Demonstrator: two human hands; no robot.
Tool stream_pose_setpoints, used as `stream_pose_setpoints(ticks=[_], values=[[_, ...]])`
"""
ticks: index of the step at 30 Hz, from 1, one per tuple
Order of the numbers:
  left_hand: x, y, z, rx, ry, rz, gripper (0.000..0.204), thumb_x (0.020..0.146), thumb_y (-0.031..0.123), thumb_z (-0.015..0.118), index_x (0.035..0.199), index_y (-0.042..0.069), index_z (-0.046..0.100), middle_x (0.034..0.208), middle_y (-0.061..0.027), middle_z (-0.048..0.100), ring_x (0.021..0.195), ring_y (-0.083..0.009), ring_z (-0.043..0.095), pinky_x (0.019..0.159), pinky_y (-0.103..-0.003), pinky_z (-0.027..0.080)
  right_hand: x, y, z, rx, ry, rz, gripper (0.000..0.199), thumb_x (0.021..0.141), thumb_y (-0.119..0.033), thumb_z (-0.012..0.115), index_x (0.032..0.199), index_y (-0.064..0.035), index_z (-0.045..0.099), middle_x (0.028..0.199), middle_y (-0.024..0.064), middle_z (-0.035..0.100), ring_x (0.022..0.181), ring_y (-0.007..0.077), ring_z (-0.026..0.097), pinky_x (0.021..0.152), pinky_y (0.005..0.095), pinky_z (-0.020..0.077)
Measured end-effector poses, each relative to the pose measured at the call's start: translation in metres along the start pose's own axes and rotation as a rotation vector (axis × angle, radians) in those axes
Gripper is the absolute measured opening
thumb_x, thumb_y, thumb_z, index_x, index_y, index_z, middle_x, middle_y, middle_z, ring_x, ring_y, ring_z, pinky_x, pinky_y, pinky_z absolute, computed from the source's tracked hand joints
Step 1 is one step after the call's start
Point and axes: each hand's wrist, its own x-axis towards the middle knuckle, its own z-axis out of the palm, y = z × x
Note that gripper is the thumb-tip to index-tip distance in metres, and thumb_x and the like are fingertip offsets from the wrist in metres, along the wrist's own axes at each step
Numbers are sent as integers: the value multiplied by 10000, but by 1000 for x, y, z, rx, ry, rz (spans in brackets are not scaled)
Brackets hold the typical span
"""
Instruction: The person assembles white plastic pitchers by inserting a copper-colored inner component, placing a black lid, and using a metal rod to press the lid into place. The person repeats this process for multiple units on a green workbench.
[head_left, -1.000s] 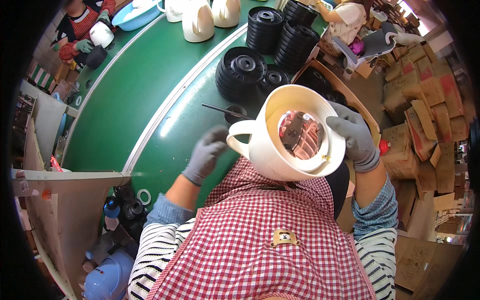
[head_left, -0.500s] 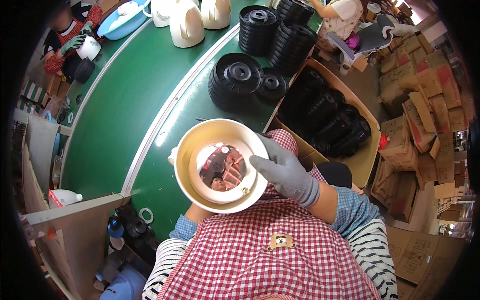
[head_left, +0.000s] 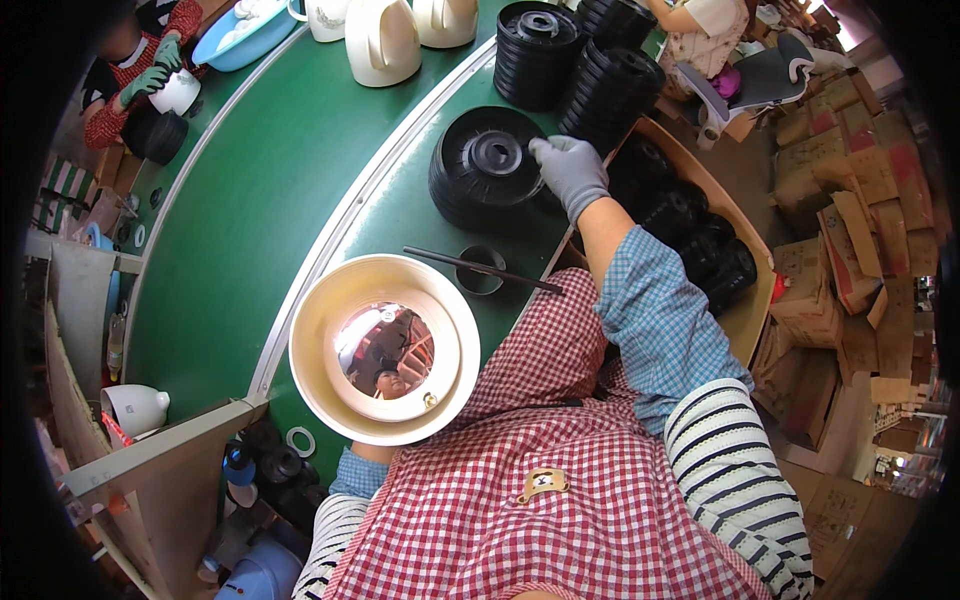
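A cream jug (head_left: 308, 350) is tilted toward me over the table's near edge, its round open end showing a mirror-like inner surface and a small brass-coloured bit. My left forearm runs beneath it; the jug hides that hand, which holds it from behind. My right hand (head_left: 572, 176), in a grey glove, reaches out to a stack of ribbed black discs (head_left: 480, 175). Its fingers are pinched at the right rim of the top disc. Between jug and stack lie a thin black rod (head_left: 530, 281) and a short dark ring (head_left: 497, 284) on the green table.
More black disc stacks (head_left: 535, 60) stand farther back, beside a carton (head_left: 748, 225) of black parts at right. Cream jugs (head_left: 383, 45) and a blue basin (head_left: 228, 50) are on the far table (head_left: 240, 230). A co-worker with green gloves (head_left: 150, 80) handles a white piece at far left.
My right hand has let go of the jug and moved up and away to the black disc stack. The jug has shifted left and slightly down, with my left arm beneath it.
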Motion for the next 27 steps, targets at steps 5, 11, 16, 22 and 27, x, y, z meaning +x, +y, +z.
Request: stream_pose_setpoints(ticks=[5,11,16,22,27], values=[[4,-3,6,-7,-6,8,723,990,559,419,1499,46,441,1450,-190,536,1256,-319,563,1105,-480,450,-9,-28,-22,401,8,-97,439,863,-400,704,1126,-52,754,989,124,768,877,214,723,842,332,533],[14,-8,26,-22,-36,39,779,988,638,376,1491,48,456,1445,-204,543,1246,-336,569,1101,-498,455,-76,52,-127,960,-428,-291,410,938,-167,560,1273,70,545,1194,141,655,1099,207,635,1021,323,485],[22,-20,49,-102,-43,118,830,987,703,341,1485,50,469,1440,-216,548,1237,-351,575,1097,-513,459,-226,128,-157,638,-872,-222,402,742,-153,798,1048,-63,553,1407,216,586,1254,339,586,1101,477,433],[34,-41,71,-175,15,196,833,1003,724,309,1471,60,489,1426,-212,563,1227,-355,585,1087,-508,474,-289,146,-158,628,-1207,-91,565,768,-285,812,1222,-17,610,1467,233,518,1335,380,491,1148,518,354],[35,-69,85,-143,-92,17,772,1020,665,330,1486,66,474,1440,-198,557,1248,-348,579,1098,-498,465,-279,151,-161,-26,-1099,-824,1039,708,-697,757,1479,-44,515,1557,244,382,1417,426,365,1186,604,260]])
